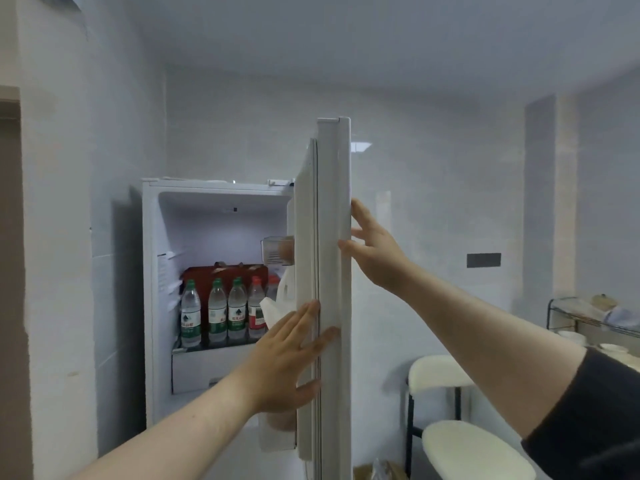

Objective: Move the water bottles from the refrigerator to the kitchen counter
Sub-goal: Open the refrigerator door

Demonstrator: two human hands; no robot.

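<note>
The white refrigerator (pixel 152 306) stands open, its door (pixel 334 271) swung out edge-on towards me. Several water bottles stand in a row on its shelf: green-capped ones (pixel 190 317) on the left and red-capped ones (pixel 256 311) on the right. A dark red box (pixel 207 275) sits behind them. My left hand (pixel 291 358) lies flat with spread fingers against the inner edge of the door. My right hand (pixel 374 251) rests on the door's outer side, fingers apart. Neither hand holds a bottle.
A clear door bin (pixel 277 251) and a white jug (pixel 287 289) sit on the door's inner side. Two white-cushioned stools (pixel 440 372) stand at the lower right. A wire rack (pixel 588 317) with dishes is at the far right. Tiled walls surround the refrigerator.
</note>
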